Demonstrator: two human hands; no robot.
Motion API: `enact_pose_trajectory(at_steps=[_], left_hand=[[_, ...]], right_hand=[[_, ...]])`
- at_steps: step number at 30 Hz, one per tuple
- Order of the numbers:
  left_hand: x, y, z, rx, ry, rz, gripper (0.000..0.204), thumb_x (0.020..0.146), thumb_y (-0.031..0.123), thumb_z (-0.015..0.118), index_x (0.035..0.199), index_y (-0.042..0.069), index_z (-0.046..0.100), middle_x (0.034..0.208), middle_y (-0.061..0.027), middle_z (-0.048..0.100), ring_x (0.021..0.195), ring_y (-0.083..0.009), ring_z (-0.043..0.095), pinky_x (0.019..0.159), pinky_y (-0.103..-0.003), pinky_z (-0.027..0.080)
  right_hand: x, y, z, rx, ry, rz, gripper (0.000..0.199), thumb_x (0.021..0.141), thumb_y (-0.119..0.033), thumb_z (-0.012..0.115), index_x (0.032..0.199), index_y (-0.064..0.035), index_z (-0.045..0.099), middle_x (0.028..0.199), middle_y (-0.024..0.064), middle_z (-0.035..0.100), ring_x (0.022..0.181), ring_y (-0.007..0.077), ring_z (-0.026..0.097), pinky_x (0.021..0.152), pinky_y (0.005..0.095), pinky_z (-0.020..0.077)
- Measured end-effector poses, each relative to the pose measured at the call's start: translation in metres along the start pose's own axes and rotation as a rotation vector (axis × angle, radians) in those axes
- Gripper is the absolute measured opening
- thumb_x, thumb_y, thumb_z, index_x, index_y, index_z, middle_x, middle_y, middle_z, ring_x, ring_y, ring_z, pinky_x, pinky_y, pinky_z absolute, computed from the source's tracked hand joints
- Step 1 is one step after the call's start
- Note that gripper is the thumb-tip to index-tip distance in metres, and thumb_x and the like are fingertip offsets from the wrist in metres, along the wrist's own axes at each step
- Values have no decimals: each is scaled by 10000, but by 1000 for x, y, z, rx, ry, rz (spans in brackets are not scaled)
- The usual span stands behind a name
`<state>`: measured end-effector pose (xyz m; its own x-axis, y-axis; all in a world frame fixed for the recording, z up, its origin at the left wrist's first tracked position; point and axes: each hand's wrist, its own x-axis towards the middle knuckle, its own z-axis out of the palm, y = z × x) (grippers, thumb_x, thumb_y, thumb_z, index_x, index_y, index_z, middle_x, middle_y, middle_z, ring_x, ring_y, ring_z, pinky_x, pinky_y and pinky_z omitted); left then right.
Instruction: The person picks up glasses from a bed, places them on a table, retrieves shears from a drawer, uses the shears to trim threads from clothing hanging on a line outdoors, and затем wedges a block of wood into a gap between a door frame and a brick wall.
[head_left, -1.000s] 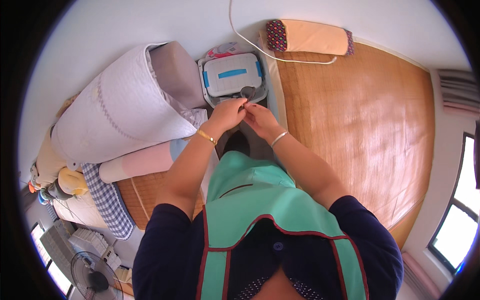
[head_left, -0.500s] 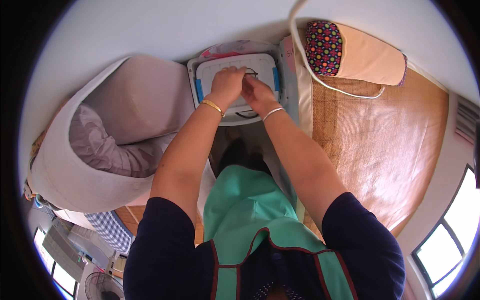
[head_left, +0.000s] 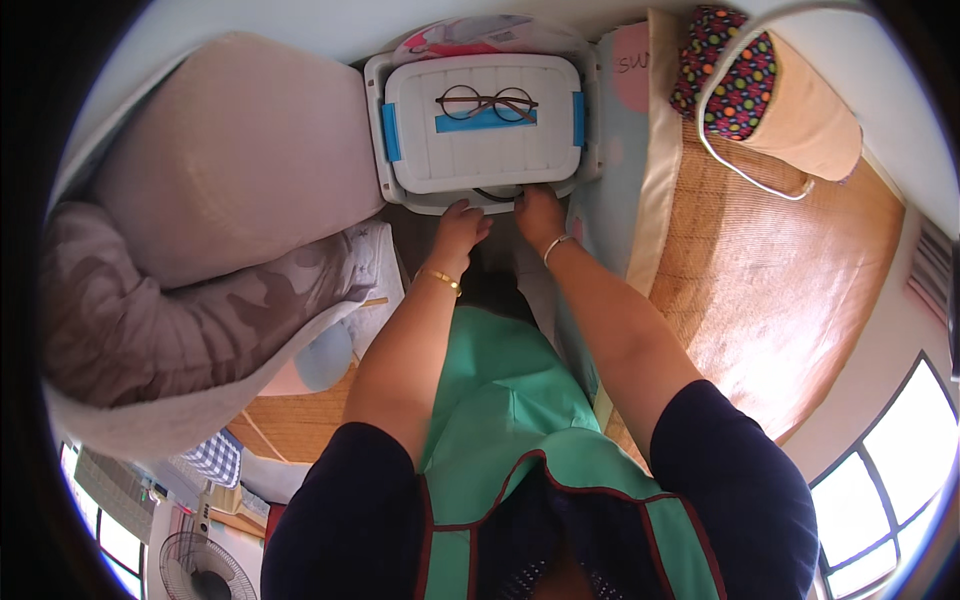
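Round, dark-framed eyeglasses point(head_left: 487, 101), one pair, on a white lidded box point(head_left: 480, 165); my two hands beside its near edge, well clear of them.

Eyeglasses: lenses side by side, partly over the blue strip point(head_left: 449, 125) on the lid. Box: blue side clips, seated in a pale tub point(head_left: 424, 204). My left hand point(head_left: 460, 232): just beside the tub's near rim, fingers loosely curled; whether they close on anything, I cannot tell. My right hand point(head_left: 540, 214): at the same rim, apart from the left, fingertips near a dark cord point(head_left: 492, 195); whether they grip it, I cannot tell. Flanking: mauve cushion point(head_left: 240, 160), left; woven mat point(head_left: 780, 260), right.
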<state>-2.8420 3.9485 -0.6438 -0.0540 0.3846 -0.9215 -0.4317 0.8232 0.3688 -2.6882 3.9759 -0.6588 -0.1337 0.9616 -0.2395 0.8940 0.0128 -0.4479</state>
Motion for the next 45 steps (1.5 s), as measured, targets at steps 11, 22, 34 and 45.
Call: enact_pose_trajectory(at_steps=[11,22,34,45], left_hand=[[-19,-29,2,-287,-96,-55,80,904,43,522,982,55,532,857,-75,621,751,-167,628,644,-275,551],[-366,-70,-89,46,-185,507,195,893,78,523,1087,57,523,857,-39,605,647,-109,581,588,-245,492],[-622,-265,-196,-421,451,986,304,915,67,478,1217,34,484,876,-37,597,659,-95,555,617,-241,472],[-864,-631,-383,-749,1209,1127,406,927,133,543,1310,30,454,1089,-74,605,924,-129,590,794,-263,497]], right_hand=[[-45,-31,-46,121,-178,134,313,760,-114,629,1057,-19,605,1094,203,574,997,390,557,869,444,469],[-216,-164,-265,4,-177,-792,668,768,-227,670,1329,0,385,1331,193,428,1240,368,394,1032,439,340],[-482,-349,-253,171,-638,-1340,688,733,-173,730,1296,3,377,1054,168,561,923,301,606,749,384,509],[-916,-463,-136,242,-1120,-1917,524,783,-87,669,1255,-48,445,918,117,592,792,282,617,671,365,504]])
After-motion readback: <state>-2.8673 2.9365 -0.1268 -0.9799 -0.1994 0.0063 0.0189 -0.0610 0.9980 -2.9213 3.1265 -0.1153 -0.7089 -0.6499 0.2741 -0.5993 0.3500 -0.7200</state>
